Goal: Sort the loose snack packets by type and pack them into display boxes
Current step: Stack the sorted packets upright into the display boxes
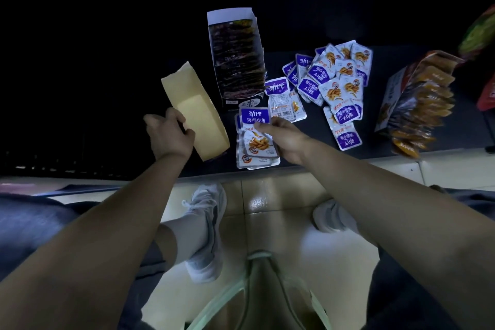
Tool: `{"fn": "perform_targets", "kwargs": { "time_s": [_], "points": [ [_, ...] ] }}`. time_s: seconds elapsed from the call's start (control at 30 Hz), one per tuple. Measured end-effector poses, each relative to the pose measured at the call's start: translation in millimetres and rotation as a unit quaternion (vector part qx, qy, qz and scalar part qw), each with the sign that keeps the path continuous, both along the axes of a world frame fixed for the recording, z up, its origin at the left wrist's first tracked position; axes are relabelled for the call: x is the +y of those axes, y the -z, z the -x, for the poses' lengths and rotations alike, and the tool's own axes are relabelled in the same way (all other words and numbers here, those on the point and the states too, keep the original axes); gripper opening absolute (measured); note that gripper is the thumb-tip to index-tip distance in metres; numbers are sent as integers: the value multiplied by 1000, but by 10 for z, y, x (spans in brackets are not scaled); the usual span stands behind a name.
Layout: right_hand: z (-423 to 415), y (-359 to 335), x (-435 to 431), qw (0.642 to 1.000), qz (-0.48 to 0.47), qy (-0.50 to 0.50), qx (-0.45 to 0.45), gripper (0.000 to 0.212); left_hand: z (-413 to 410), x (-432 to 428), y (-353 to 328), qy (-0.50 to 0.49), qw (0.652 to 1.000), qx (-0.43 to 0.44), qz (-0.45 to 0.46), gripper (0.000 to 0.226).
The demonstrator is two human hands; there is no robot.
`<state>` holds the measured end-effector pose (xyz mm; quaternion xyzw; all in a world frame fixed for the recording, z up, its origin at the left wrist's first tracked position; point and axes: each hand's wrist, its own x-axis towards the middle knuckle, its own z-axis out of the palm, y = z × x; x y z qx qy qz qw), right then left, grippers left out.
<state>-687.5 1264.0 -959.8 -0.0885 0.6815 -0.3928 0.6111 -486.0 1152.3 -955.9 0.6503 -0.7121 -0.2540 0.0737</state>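
L fingers (175, 116) grip empty box (199, 112) | R fingers (265, 128) pinch pkt stack (254, 118), beside box

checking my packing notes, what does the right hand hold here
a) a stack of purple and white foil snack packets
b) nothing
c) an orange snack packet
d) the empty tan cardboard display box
A: the right hand pinches the stack of purple and white foil snack packets by its top edge, while the left hand grips the empty tan cardboard display box.
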Motion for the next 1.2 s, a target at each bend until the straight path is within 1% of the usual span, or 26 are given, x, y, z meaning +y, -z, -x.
{"fn": "perform_targets", "kwargs": {
  "time_s": [0.07,0.1,0.13,0.23,0.27,0.33,0.47,0.57,0.67,0.73,0.93,1.0,1.1,1.2],
  "points": [
    [-20,28,-17,1000,-4,-8,0,20,11,-5,28,-1,999,23,-49,29],
    [-33,35,-34,1000,-4,-8,-1,17,26,-9,51,10,998,29,-57,30],
    [-48,31,-50,1000,-3,-5,-3,18,42,-9,64,24,997,35,-57,31],
    [-84,1,-101,1000,2,-1,-16,36,79,18,91,40,996,50,-61,35],
    [-91,-14,-114,1000,7,1,-22,38,82,34,82,41,997,46,-56,35],
    [-95,-43,-118,1000,14,5,-26,33,78,65,36,42,998,32,-46,36],
    [-82,-166,-73,999,37,14,-33,19,19,98,-179,49,997,35,-41,39],
    [-70,-324,-9,997,60,24,-41,22,-41,186,-373,73,996,36,-49,39],
    [-54,-474,84,996,78,31,-42,37,-52,338,-474,108,992,21,-67,37],
    [-16,-544,179,995,79,41,-36,44,-5,469,-512,130,987,13,-90,36],
    [210,-588,507,994,91,62,-9,33,263,804,-577,206,971,-49,-109,42],
    [281,-585,577,994,86,68,-7,37,364,877,-594,240,959,-75,-128,46],
    [364,-576,606,992,91,83,3,42,532,925,-626,272,948,-85,-144,47],
    [432,-578,558,988,112,106,20,37,673,872,-596,270,950,-78,-133,41]
  ]
}}
